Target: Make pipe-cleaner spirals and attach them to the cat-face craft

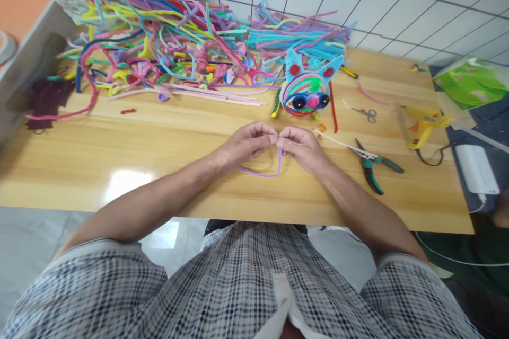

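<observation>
Above the middle of the table my left hand (254, 140) and my right hand (298, 145) meet fingertip to fingertip. Both are closed in a pinch on a purple pipe cleaner (279, 161). Its free length drops from the fingertips, bends near the tabletop and runs left under my left hand. The pinched end is hidden by the fingers. Just beyond my hands stands a colourful pipe-cleaner animal head (306, 85) with blue ears, black eyes and a pink nose.
Pipe cleaners (159, 47) lie heaped along the back, with a blue and pink bundle (302, 37) by the tiled wall. To the right are pliers (371, 164), small scissors (368, 114), a yellow glue gun (425, 124) and a white power block (476, 169).
</observation>
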